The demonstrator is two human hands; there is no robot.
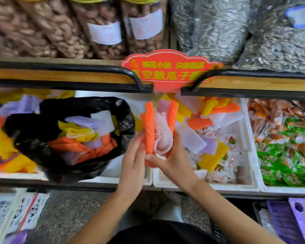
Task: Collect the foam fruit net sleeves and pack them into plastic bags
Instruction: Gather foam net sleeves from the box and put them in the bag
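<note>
Partway done — black bag (67, 138) already holds many sleeves. Both hands, left hand (133, 155) and right hand (173, 159), grip a sleeve bundle (158, 131), fingers closed around it; loose sleeves (213, 110) remain in the white bin (250, 188).

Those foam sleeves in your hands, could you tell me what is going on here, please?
A person is gathering foam net sleeves at a shop shelf. Both hands, the left hand and the right hand, hold a small bundle of orange and pink sleeves upright above the white foam bins. A black plastic bag sits open to the left, already partly filled with orange, yellow, purple and white sleeves. More loose sleeves lie in the bin to the right, on top of snack packets.
</note>
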